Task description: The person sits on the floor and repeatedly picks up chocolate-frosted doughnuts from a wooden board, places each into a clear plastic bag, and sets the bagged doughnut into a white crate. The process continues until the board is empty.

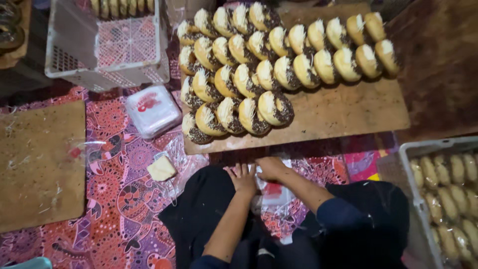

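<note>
Patterned mat (pixel 114 164), wooden board (pixel 348 112) w/ rows of topped doughnuts (pixel 259 65) unbagged; crate (pixel 438 149) at right holds wrapped ones. Left hand (pixel 244 178) flat, fingers spread on plastic bags (pixel 273 193) in lap; right hand (pixel 271 168) pinching top bag. Most left to pack, prob.

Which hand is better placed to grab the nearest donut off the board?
Probably the right hand. It sits closer to the wooden board's front edge, under the nearest donut. The left hand lies flat, a bit further back, pressing on the plastic bags.
</note>
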